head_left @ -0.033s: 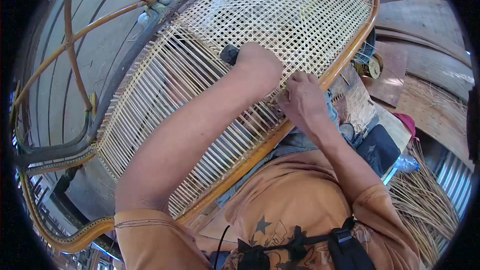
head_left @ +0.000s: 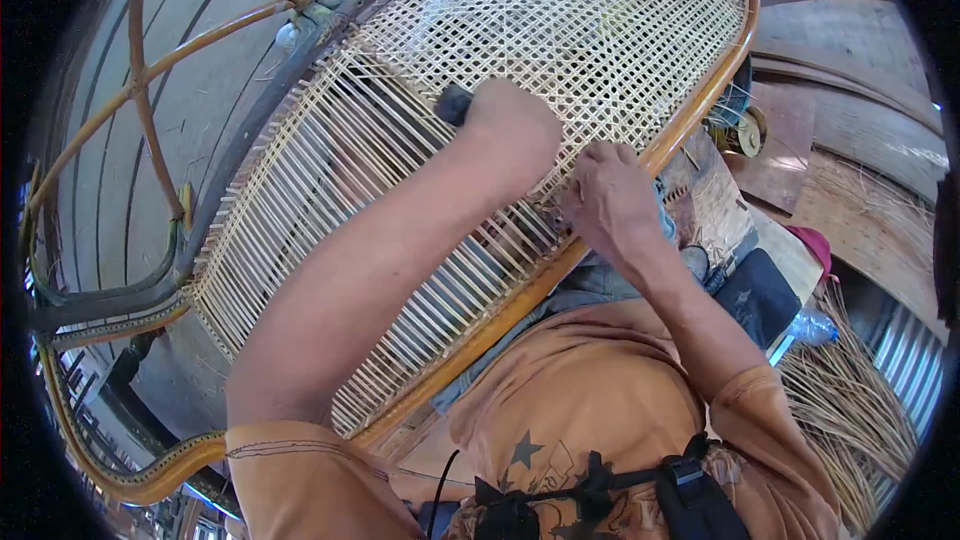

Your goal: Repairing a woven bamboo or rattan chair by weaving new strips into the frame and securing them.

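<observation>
A rattan chair frame (head_left: 700, 110) lies tilted across my lap, with a cane panel (head_left: 560, 20) woven into a grid at its far end and bare parallel strands (head_left: 300, 200) nearer me. My left hand (head_left: 510, 135) rests on the weave, shut on a dark-handled tool (head_left: 453, 102) whose tip is hidden. Just to its right, my right hand (head_left: 610, 202) pinches cane strands beside the frame's orange rail, its fingertips pressed into the weave.
Curved rattan rods (head_left: 140, 110) of the frame arch at the left. Wooden boards (head_left: 840, 120) lie to the right, with a round spool (head_left: 742, 132) by the rail. A plastic bottle (head_left: 812, 326) and a bundle of loose cane strips (head_left: 860, 420) sit at the lower right.
</observation>
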Demonstrator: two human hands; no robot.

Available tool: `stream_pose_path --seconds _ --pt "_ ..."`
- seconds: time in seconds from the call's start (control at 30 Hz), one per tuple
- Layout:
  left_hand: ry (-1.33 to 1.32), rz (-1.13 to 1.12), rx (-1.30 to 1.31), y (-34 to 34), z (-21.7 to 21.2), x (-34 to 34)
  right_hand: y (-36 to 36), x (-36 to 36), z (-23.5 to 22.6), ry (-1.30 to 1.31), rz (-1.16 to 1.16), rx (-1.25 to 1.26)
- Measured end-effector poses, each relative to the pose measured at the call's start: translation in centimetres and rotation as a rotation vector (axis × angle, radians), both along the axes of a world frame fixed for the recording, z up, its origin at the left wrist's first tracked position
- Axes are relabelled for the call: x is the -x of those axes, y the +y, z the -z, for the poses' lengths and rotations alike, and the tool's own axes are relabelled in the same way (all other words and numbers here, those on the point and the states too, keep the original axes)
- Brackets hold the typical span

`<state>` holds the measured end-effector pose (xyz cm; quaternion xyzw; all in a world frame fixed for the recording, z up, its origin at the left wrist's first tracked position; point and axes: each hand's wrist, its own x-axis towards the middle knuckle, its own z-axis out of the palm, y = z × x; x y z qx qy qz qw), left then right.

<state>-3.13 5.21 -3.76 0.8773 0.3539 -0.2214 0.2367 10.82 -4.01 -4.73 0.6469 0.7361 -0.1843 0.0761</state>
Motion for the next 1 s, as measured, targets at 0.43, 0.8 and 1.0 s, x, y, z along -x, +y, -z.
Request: stream_pose_path --seconds 0.43,0.8,1.0 --pt "-0.223 -0.225 0.104 -1.3 2.8 0.7 0.4 -1.9 0.4 0.297 -0.15 -0.122" --pt "-0.035 -0.203 0.183 1.0 0.5 3.7 2.9 -2.4 0.9 0.2 -0.343 -0.002" --pt "-0.067 -0.284 0.107 0.9 1.2 5.9 3.6 -1.8 1.0 0.183 -0.284 0.008"
